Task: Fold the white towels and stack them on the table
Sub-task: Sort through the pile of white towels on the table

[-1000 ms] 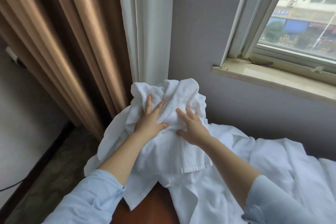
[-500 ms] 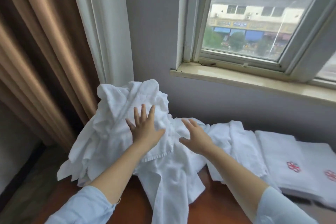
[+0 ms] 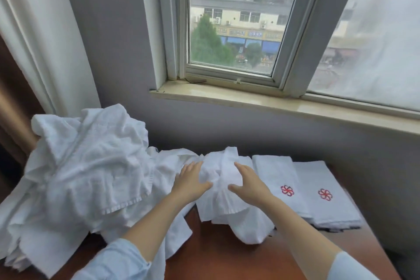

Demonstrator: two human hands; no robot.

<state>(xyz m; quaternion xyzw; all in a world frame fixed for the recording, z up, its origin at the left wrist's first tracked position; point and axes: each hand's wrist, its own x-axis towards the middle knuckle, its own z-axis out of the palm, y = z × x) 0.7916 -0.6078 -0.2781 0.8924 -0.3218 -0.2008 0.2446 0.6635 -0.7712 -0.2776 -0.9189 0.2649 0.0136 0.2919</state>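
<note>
On the worktop [image 3: 218, 254], a heap [image 3: 86, 173] of towels fills 9 to 11 o'clock. A loose towel [image 3: 221, 173] lies at 12, touching the heap, with the left hand [image 3: 189, 183] at its 9 and the right hand [image 3: 250, 185] at its 3. Two folded towels [image 3: 276, 179] [image 3: 327, 200] lie side by side at 2. The sill [image 3: 272, 103] runs behind them, and the curtain [image 3: 41, 41] hangs behind the heap.

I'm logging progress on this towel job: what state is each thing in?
Crumpled white terry towel: unfolded, bunched between both hands.
Left hand: open, resting on that towel.
Right hand: open, touching that towel.
Large heap of white towels: unfolded, piled on the left.
Two white towels with red flower emblems: folded flat, side by side.
Grey-framed window: looks shut.
White curtain: drawn aside.
</note>
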